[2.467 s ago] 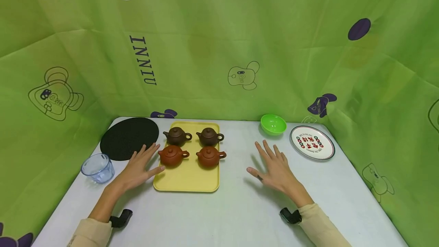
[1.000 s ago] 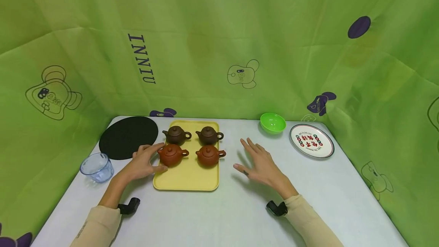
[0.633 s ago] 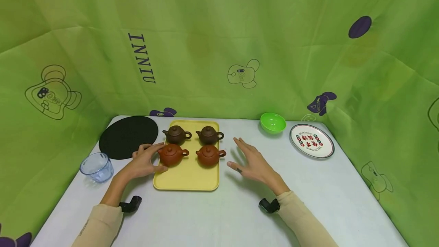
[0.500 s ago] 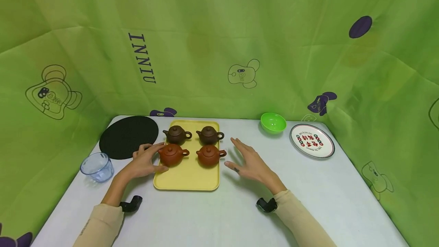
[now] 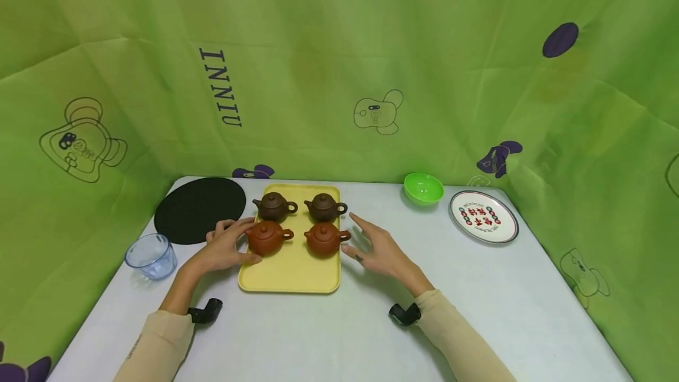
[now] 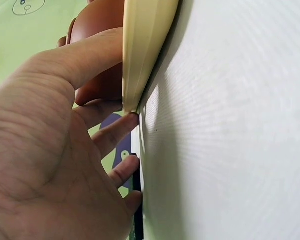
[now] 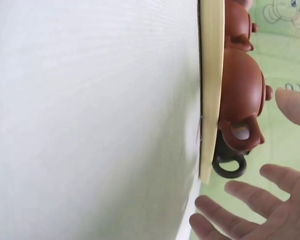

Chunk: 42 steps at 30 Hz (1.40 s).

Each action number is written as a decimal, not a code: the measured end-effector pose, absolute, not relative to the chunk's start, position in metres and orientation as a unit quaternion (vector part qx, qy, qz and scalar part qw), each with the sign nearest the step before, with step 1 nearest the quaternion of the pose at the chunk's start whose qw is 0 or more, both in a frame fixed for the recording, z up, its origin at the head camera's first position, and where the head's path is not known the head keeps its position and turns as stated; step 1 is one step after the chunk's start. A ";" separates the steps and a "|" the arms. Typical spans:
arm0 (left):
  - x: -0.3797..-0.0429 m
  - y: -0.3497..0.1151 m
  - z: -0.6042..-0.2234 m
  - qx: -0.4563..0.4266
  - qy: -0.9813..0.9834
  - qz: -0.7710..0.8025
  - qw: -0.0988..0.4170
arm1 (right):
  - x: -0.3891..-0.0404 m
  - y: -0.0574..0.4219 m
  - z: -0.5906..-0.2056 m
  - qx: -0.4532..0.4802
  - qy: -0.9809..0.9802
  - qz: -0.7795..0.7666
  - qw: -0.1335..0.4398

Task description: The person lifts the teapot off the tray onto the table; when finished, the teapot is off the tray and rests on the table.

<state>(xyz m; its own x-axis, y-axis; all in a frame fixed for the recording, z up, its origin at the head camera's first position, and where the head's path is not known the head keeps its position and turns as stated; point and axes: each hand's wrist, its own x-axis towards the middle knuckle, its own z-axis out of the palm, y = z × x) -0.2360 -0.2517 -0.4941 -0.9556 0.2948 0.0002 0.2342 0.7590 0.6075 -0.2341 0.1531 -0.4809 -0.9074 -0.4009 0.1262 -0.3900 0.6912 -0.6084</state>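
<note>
Between the two hands, a yellow rectangular tray with rounded corners point(image 5: 289, 280) lay on the white-covered table point(image 5: 302, 335), bearing four small, lidded clay teapots in two rows, all upright. Nearer the person stood the left reddish-orange teapot point(image 5: 267, 239) and the right reddish-orange teapot point(image 5: 324, 240); behind them stood the left dark brown teapot point(image 5: 273, 208) and the right dark brown teapot point(image 5: 324, 208). The left hand point(image 5: 221, 250) curved its thumb and forefinger round the spout side of the left reddish-orange teapot; how firmly it gripped could not be told. The right hand point(image 5: 381, 252) was released, fingers extended and thumb apart, just beside the handle of the right reddish-orange teapot; the right wrist view showed a gap between them. Left of the left hand was a clear bluish glass bowl point(image 5: 161, 264); beyond that hand lay a flat, round black mat point(image 5: 198, 211). Beyond the right hand stood a bright green bowl point(image 5: 422, 196), and farther to its right lay a white plate with red characters point(image 5: 484, 218). Judged by this arrangement, the handling was at an early stage: the left hand's placement appeared done, the right hand's contact remained to be made, and all four teapots rested on the tray.
</note>
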 end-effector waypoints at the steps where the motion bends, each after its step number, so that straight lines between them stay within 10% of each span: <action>1: -0.237 -0.252 -0.494 0.142 0.937 0.316 0.048 | -0.235 0.153 -0.481 -0.216 0.918 -0.332 0.009; 42: -0.239 -0.249 -0.486 0.132 0.940 0.308 0.070 | -0.247 0.139 -0.487 -0.209 0.901 -0.381 -0.011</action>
<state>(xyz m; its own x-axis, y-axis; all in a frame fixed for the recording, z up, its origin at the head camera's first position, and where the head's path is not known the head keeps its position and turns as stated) -0.2394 -0.2487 -0.4861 -0.9554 0.2907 -0.0514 0.2038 0.7755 0.5975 -0.2473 0.1388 -0.4865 -0.9127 -0.3672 0.1794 -0.3845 0.6225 -0.6817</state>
